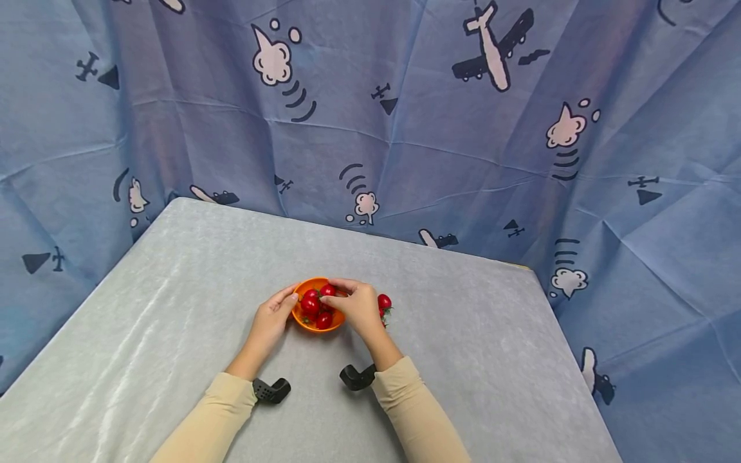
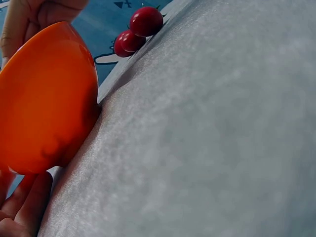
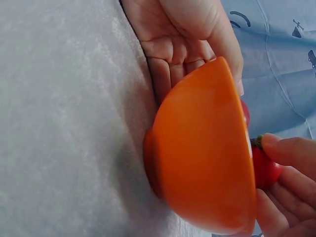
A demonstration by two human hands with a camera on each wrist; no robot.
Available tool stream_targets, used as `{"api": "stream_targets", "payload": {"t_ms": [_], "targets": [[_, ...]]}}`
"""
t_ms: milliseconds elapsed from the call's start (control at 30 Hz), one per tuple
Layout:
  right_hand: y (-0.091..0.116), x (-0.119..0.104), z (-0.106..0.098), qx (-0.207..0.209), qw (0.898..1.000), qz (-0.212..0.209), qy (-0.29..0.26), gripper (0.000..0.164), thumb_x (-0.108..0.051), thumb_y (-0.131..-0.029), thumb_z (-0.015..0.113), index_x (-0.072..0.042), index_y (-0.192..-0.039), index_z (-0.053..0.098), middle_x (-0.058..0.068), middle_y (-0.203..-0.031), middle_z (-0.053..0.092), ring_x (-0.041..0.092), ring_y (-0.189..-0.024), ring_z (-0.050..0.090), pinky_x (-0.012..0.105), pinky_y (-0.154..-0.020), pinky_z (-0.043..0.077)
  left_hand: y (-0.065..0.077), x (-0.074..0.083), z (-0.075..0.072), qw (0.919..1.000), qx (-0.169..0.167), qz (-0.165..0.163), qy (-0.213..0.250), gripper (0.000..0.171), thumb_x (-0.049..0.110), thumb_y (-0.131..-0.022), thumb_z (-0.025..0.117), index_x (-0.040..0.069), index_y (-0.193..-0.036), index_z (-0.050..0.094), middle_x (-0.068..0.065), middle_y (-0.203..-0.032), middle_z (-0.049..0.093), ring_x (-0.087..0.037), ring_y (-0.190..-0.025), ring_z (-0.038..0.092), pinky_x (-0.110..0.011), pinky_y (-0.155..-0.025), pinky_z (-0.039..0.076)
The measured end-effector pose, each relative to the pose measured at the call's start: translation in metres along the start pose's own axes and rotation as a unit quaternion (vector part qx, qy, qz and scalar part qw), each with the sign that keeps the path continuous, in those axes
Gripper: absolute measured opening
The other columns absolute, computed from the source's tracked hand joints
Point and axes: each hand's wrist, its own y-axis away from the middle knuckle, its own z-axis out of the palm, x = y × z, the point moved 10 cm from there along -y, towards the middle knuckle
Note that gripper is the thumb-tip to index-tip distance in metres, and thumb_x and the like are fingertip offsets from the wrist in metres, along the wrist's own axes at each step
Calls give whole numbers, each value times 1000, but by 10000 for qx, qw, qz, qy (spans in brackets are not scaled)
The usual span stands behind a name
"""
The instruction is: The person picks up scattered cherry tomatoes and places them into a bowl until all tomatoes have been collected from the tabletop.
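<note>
A: Hands, quick?

B: Left hand (image 1: pixel 272 319) steadies the orange bowl (image 3: pixel 202 148), thumb at the rim, fingers on the outer wall. Right hand (image 1: pixel 361 308) pinches a tomato (image 3: pixel 266 170) btwn thumb & fingers at the bowl's right side, thumb by the green top.

A: Other toms?

B: Several red ones in the bowl (image 1: pixel 310 305), plus loose tomatoes (image 2: pixel 146 21) on the grey cloth (image 1: pixel 463 360), just past the right hand (3 visible from the left wrist; can't tell if more hide).

A: How'll they handle?

B: Toms: prob. light, firm but bruisable, w/ slick skin. Take each round its widest part w/ soft finger pads; don't hang it by the stalk, might snap off.

A: & the bowl?

B: Looks like light, stiff plastic, smooth, so it could skid or tip if bumped. Best hold's the rim + side wall, i.e. where the left is now.
</note>
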Motion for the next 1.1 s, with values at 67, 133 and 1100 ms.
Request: {"api": "stream_targets", "payload": {"t_ms": [67, 133, 1100], "targets": [[0, 0, 1, 4, 10000, -7, 1, 34, -17, -78, 85, -11, -110, 78, 10, -118, 74, 27, -121, 62, 40, -99, 55, 1, 1, 0, 10000, 10, 8, 13, 43, 25, -104, 53, 5, -141, 55, -13, -145, 55, -22, -135, 50, -4, -94, 42], [0, 1, 2, 15, 10000, 6, 28, 34, -17, -78, 85, -11, -110, 78, 10, -118, 74, 27, -122, 62, 40, -100, 55, 1, 1, -1, 10000, 15, 18, -39, 43, 26, -104, 53, 5, -141, 55, -12, -145, 55, -22, -137, 49, -3, -96, 42], [0, 0, 14, -103, 9984, -379, 407, 36, -11, -81, 82, -8, -116, 75, 10, -118, 74, 25, -118, 65, 39, -99, 55, 0, 0, -1, 9999, 49, -20, -158, 43, 27, -103, 55, 7, -140, 57, -10, -145, 56, -21, -137, 48, -13, -105, 41]]}}
